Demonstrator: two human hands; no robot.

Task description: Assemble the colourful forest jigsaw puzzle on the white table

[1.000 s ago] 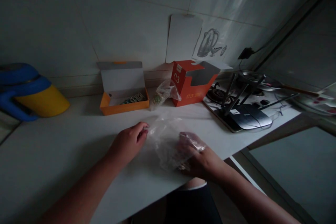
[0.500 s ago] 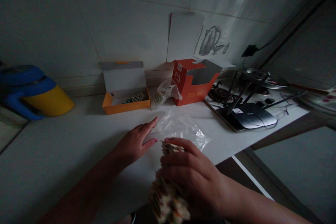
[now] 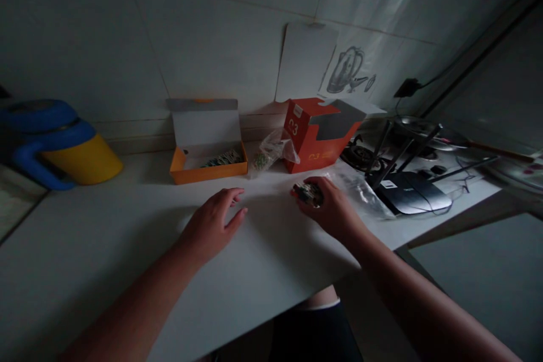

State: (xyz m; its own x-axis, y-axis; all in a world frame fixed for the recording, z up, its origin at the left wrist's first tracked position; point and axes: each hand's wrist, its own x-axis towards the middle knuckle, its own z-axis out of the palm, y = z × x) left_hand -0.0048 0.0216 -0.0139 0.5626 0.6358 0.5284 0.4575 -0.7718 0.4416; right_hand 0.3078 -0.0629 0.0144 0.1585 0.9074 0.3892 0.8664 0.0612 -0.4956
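Observation:
My right hand (image 3: 327,207) is closed round a small bundle of patterned pieces (image 3: 309,194) just above the white counter (image 3: 127,249). A clear empty plastic bag (image 3: 363,191) lies right beside that hand, toward the router. My left hand (image 3: 211,227) rests on the counter with its fingers loosely spread and nothing in it.
At the back stand an open orange box (image 3: 207,144), a small clear bag with green bits (image 3: 271,151) and a red carton (image 3: 319,131). A black router (image 3: 409,184) sits on the stove at the right. A blue and yellow jug (image 3: 55,147) lies at the far left.
My right hand pulled the bundle out of the clear bag, lifted it, then moved it forward and right. The empty bag slid right toward the router. My left hand let go of the bag.

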